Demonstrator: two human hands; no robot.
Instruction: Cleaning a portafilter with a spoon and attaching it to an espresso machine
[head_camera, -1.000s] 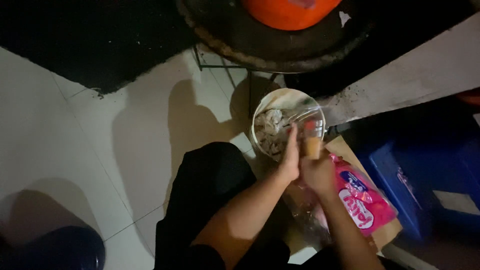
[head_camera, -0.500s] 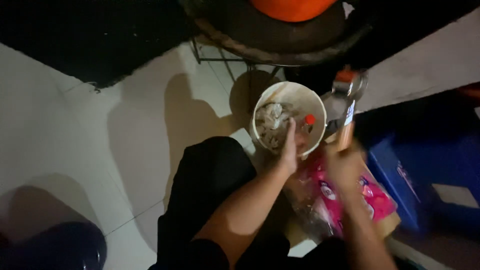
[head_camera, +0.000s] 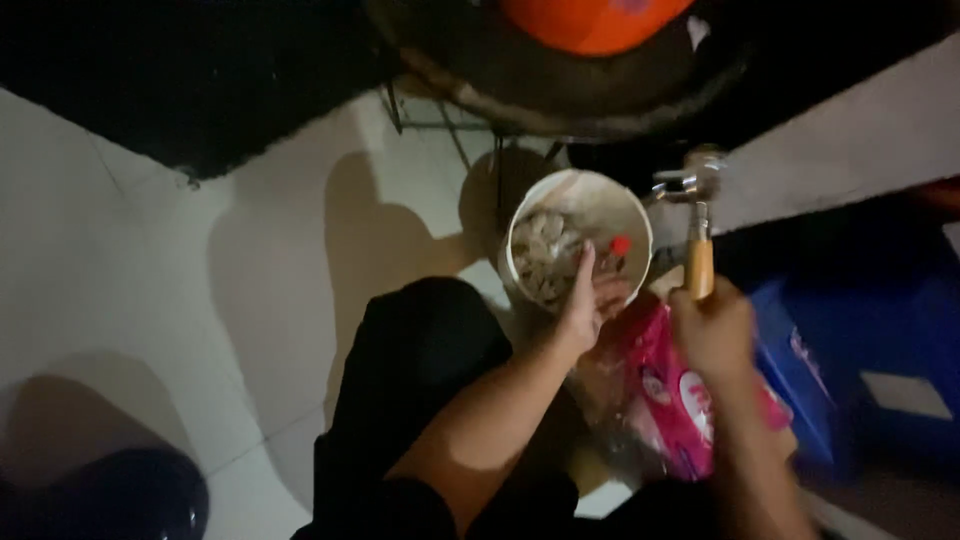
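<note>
Right hand (head_camera: 712, 330) fingers clamped on a wooden-handled hammer (head_camera: 694, 215), now lifted clear to the right of the bowl (head_camera: 578, 195) (it hung over the bowl a second ago); left hand (head_camera: 588, 300) fingers pinch something small, unclear, inside the bowl on the tile floor (head_camera: 250, 280).

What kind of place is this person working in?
Probably a dim home floor or back-room work corner. The person crouches on a pale tiled floor, left hand at a white bucket, right hand raising a wooden-handled hammer, beside a blue crate.
</note>
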